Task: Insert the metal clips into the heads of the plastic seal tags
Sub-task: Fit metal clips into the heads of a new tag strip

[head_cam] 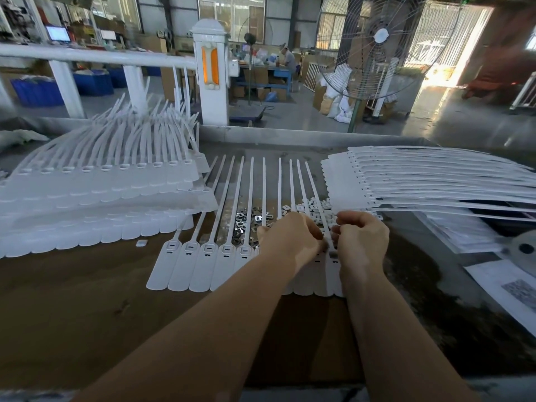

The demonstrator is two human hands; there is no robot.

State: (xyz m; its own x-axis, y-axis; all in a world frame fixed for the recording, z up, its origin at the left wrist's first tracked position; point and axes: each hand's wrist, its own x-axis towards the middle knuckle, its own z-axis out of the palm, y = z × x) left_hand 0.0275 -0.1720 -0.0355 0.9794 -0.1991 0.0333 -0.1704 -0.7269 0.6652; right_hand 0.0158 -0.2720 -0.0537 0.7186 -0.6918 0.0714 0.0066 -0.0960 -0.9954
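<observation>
Fingertips of the left hand (pixel 291 239) and right hand (pixel 361 236) curl together over the rightmost seal tag head (pixel 333 254); whether they pinch a clip I cannot tell. Judged best: steady the head, press straight down. Metal clips (pixel 246 224) lie at twelve o'clock on the brown worktable (pixel 87 285), fan (pixel 385 44) beyond at one.

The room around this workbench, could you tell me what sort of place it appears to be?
Most likely a factory assembly hall. Stacks of white plastic seal tags cover the bench, a pile of metal clips lies behind the hands, and a large industrial fan stands beyond on a concrete floor with cartons and blue crates.
</observation>
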